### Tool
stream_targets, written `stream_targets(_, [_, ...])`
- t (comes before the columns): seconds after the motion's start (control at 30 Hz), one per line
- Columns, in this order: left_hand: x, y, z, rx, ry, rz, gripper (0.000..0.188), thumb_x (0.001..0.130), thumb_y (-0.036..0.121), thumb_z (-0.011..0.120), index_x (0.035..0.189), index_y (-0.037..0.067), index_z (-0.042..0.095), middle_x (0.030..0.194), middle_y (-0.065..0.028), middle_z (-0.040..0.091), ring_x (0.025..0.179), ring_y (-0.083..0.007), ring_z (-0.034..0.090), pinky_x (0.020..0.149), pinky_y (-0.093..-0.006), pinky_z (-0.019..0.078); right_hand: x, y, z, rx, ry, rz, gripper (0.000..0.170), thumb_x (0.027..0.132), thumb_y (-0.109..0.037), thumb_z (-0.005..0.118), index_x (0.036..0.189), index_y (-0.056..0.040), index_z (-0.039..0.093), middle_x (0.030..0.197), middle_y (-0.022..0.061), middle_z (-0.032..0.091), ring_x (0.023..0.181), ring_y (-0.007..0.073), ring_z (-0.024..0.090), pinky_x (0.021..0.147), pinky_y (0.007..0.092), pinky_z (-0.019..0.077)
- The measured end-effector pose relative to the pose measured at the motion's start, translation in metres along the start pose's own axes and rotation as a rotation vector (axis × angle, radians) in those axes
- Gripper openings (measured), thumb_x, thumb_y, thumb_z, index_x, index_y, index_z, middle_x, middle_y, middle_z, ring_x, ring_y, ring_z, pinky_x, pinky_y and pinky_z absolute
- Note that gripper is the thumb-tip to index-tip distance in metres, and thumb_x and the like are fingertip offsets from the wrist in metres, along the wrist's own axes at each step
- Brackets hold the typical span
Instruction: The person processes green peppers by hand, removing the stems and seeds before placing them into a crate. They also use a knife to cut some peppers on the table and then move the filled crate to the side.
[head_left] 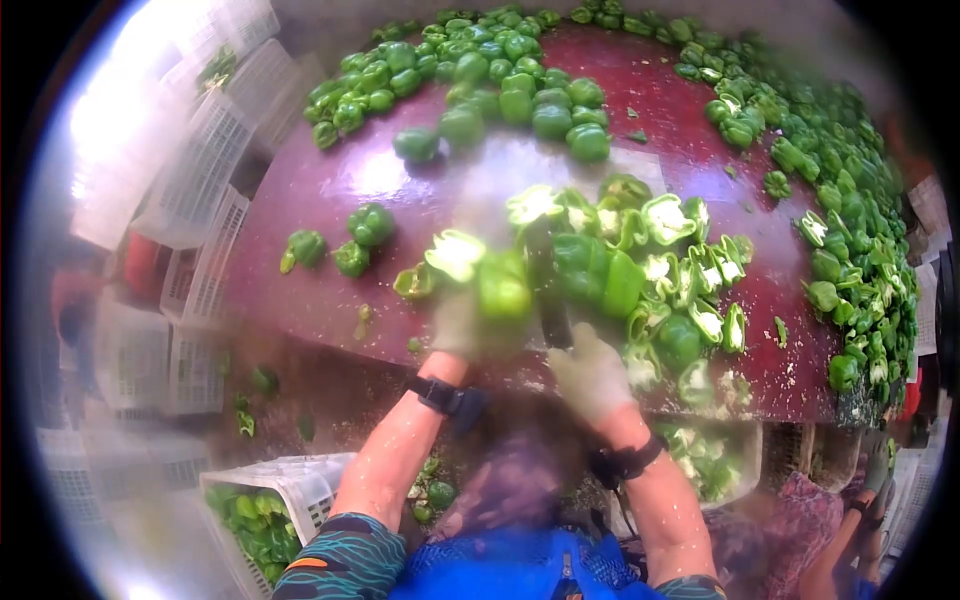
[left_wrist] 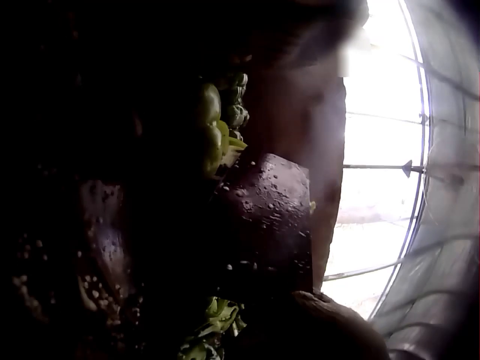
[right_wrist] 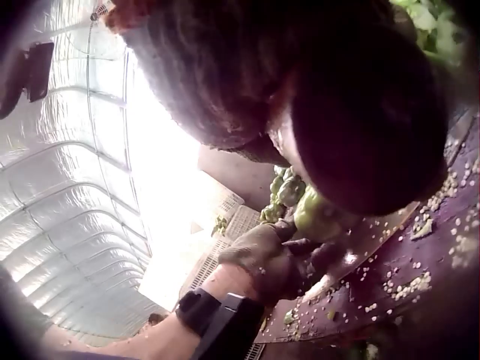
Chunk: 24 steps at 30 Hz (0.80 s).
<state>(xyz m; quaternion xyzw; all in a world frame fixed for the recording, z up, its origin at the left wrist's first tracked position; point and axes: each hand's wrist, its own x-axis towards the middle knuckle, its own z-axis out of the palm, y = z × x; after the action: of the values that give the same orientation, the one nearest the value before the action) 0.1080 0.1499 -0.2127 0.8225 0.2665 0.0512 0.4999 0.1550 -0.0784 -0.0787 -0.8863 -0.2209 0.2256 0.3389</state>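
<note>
In the head view my gloved left hand [head_left: 458, 325] holds a whole green bell pepper [head_left: 503, 287] at the front of the dark red table [head_left: 330, 255]. My gloved right hand [head_left: 592, 375] grips a knife [head_left: 553, 318], its dark blade pointing away from me, just right of that pepper. Cut bell pepper halves [head_left: 668, 220] with pale insides lie in a heap beyond and right of the knife. The right wrist view has the left hand [right_wrist: 262, 255] around the pepper [right_wrist: 315, 214], with the right glove [right_wrist: 210, 75] large in front. The left wrist view is mostly dark.
Whole bell peppers [head_left: 480, 65] are piled at the far side, and more [head_left: 850, 240] line the right edge. A few loose ones [head_left: 370, 224] lie left. White crates [head_left: 195, 170] stand left; another crate [head_left: 325, 480] with peppers sits below. Another person's arm [head_left: 840, 540] shows lower right.
</note>
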Motion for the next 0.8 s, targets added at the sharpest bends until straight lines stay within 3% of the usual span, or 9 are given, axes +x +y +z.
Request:
stream_targets(0.13, [0.003,-0.056,0.007,-0.168,0.047,0.031,0.034,0.097,0.022,0.055,0.124,0.002,0.055,0.104,-0.0148,0.063,0.060,-0.0254,0.064,0.044,-0.0347,0.0559,-0.012,-0.005,-0.001,-0.005,0.093,-0.095,0.031,0.090,-0.026,0.060,0.098,0.0006,0.048,0.073,0.0274,0.063,0.075,0.0488,0.063,0.068,0.0550,0.0503])
stream_targets(0.27, [0.013,-0.085,0.010,0.009,0.003,0.232,0.037,0.095,0.017,0.057,0.127,-0.002,0.051,0.099,-0.0165,0.062,0.056,-0.0241,0.063,0.044,-0.0332,0.0549,-0.017,-0.028,-0.011,0.071,0.186,-0.146,0.029,0.089,-0.024,0.063,0.097,-0.0001,0.048,0.070,0.0262,0.062,0.071,0.0477,0.062,0.063,0.0543,0.0501])
stream_targets(0.33, [0.016,-0.086,0.018,0.089,0.001,0.297,0.039,0.094,0.015,0.058,0.128,-0.004,0.050,0.097,-0.0164,0.062,0.054,-0.0234,0.063,0.043,-0.0321,0.0544,-0.018,-0.039,-0.017,0.051,0.240,-0.196,0.028,0.088,-0.023,0.064,0.096,-0.0005,0.048,0.069,0.0256,0.061,0.069,0.0474,0.062,0.062,0.0538,0.0499])
stream_targets(0.63, [-0.001,-0.034,0.022,-0.046,0.012,0.364,0.046,0.091,0.017,0.062,0.129,-0.007,0.049,0.094,-0.0134,0.066,0.060,-0.0197,0.065,0.044,-0.0308,0.0549,-0.017,-0.042,-0.014,0.069,0.235,-0.074,0.026,0.089,-0.023,0.064,0.097,-0.0022,0.051,0.073,0.0257,0.063,0.072,0.0468,0.063,0.064,0.0529,0.0498])
stream_targets(0.67, [-0.003,-0.017,0.021,-0.071,0.019,0.273,0.048,0.089,0.018,0.065,0.128,-0.006,0.050,0.096,-0.0131,0.066,0.066,-0.0195,0.066,0.049,-0.0307,0.0555,-0.017,-0.042,-0.013,0.068,0.238,-0.060,0.026,0.088,-0.023,0.064,0.096,-0.0023,0.051,0.073,0.0255,0.063,0.072,0.0467,0.063,0.064,0.0525,0.0498])
stream_targets(0.73, [-0.016,0.052,0.005,-0.143,0.079,-0.095,0.053,0.084,0.020,0.072,0.126,-0.005,0.052,0.102,-0.0123,0.067,0.077,-0.0191,0.067,0.060,-0.0307,0.0569,-0.020,-0.037,-0.012,0.070,0.238,-0.044,0.025,0.088,-0.023,0.065,0.095,-0.0023,0.052,0.073,0.0252,0.063,0.071,0.0464,0.063,0.064,0.0518,0.0497])
stream_targets(0.77, [-0.015,0.074,0.009,-0.168,0.118,-0.201,0.056,0.081,0.021,0.075,0.126,-0.004,0.052,0.104,-0.0119,0.067,0.083,-0.0189,0.067,0.066,-0.0307,0.0576,-0.024,-0.028,-0.011,0.101,0.261,-0.100,0.023,0.088,-0.020,0.065,0.094,-0.0016,0.053,0.073,0.0238,0.063,0.069,0.0435,0.063,0.063,0.0477,0.0503])
stream_targets(0.8, [-0.013,0.075,0.019,-0.269,0.169,-0.101,0.056,0.078,0.020,0.078,0.124,-0.003,0.053,0.106,-0.0113,0.067,0.088,-0.0203,0.067,0.073,-0.0320,0.0570,-0.026,-0.020,-0.013,0.113,0.263,-0.093,0.022,0.087,-0.019,0.065,0.094,-0.0013,0.053,0.073,0.0229,0.063,0.067,0.0413,0.063,0.062,0.0459,0.0503])
